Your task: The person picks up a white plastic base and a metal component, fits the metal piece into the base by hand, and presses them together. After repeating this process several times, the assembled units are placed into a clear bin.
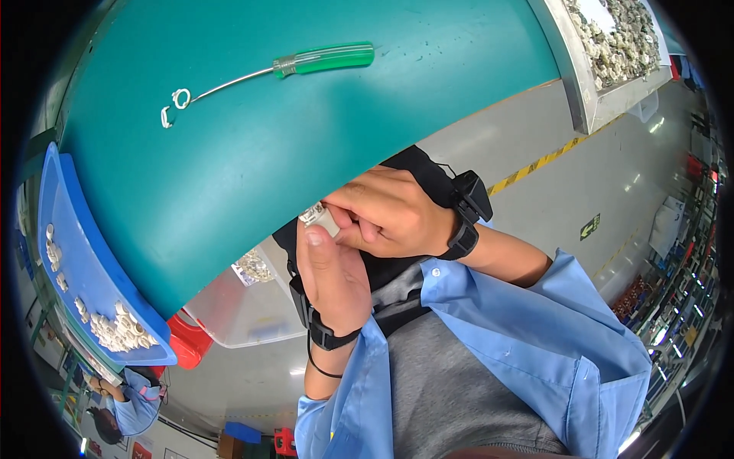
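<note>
Head-worn fisheye, looking down over both hands (397,218), close range, rim details unclear

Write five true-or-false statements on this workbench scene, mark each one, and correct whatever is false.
1. The left hand holds a small white part, with the right hand close against it. True.

2. A screwdriver with a red handle lies on the table. False: its handle is green.

3. The screwdriver's tip points toward the picture's right. False: it points left, toward a small white ring.

4. The blue tray at the left contains white pieces. True.

5. Only the right wrist wears a black strap. False: both wrists do.
</note>
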The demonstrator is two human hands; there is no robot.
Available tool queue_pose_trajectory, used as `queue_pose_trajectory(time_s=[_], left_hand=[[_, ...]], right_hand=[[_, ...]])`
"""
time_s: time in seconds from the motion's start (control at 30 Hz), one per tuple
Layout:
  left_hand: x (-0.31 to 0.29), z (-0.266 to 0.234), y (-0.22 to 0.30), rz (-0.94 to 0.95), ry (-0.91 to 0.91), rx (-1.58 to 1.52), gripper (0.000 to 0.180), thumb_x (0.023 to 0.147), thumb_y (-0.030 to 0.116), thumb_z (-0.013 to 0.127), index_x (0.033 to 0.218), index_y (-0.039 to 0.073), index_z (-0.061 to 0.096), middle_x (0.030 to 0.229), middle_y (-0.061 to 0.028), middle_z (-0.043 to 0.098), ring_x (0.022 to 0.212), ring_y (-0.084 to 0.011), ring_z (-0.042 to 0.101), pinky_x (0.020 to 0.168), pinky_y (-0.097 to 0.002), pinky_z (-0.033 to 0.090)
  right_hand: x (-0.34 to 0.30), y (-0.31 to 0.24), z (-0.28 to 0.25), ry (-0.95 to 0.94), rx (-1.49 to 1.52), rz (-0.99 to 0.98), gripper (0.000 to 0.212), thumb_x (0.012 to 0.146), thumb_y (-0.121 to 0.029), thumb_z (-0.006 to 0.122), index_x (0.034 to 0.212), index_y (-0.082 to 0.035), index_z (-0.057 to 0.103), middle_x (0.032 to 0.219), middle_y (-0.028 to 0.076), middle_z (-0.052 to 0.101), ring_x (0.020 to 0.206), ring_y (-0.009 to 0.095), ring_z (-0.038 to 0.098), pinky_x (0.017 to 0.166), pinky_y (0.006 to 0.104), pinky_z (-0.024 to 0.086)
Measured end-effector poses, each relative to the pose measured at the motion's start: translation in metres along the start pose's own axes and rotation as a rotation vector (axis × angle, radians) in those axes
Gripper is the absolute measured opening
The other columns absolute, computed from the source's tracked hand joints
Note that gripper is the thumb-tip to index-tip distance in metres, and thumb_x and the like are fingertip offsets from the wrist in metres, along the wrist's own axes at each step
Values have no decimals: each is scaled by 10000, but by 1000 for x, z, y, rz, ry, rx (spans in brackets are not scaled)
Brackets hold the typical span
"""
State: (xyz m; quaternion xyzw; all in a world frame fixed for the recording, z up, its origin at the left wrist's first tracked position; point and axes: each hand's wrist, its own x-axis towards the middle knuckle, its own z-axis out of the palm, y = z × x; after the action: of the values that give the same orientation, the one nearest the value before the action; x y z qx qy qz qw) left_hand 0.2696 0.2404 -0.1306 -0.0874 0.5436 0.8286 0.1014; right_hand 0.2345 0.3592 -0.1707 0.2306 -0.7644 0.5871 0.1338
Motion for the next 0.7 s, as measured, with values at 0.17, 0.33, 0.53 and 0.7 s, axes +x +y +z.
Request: queue_pose_trajectory(time_s=[0.17, 0.33, 0.53, 0.7], left_hand=[[-3, -1, 0, -30, 50, -66, 418, 1078, 358, 334, 1002, -22, 489, 914, -130, 560, 894, -194, 540, 858, -333, 417], [-3, 4, 10, -79, 101, -52, 392, 1073, 328, 338, 998, -18, 505, 932, -122, 576, 893, -191, 552, 845, -333, 423], [2, -3, 16, 18, -33, -112, 364, 1060, 321, 374, 1020, -7, 525, 973, -98, 591, 875, -175, 547, 815, -329, 425], [-8, 13, 77, 113, -92, 440, 254, 1010, 214, 456, 966, -6, 575, 938, -66, 518, 866, -155, 491, 775, -279, 392]], right_hand=[[2, 2, -1, -6, 4, 17, 499, 714, -131, 837, 1159, 19, 666, 873, 111, 666, 709, 269, 642, 641, 337, 513], [4, -6, -3, -4, 3, 52, 450, 747, -109, 809, 1157, 12, 666, 872, 108, 662, 717, 285, 633, 657, 349, 513], [5, -22, 1, -23, -70, 122, 459, 799, -98, 761, 1224, 17, 629, 939, 123, 669, 801, 290, 637, 697, 358, 519], [1, -60, -60, -200, -91, 81, 482, 831, -109, 731, 1274, 21, 594, 1048, 136, 683, 910, 294, 650, 806, 381, 515]])
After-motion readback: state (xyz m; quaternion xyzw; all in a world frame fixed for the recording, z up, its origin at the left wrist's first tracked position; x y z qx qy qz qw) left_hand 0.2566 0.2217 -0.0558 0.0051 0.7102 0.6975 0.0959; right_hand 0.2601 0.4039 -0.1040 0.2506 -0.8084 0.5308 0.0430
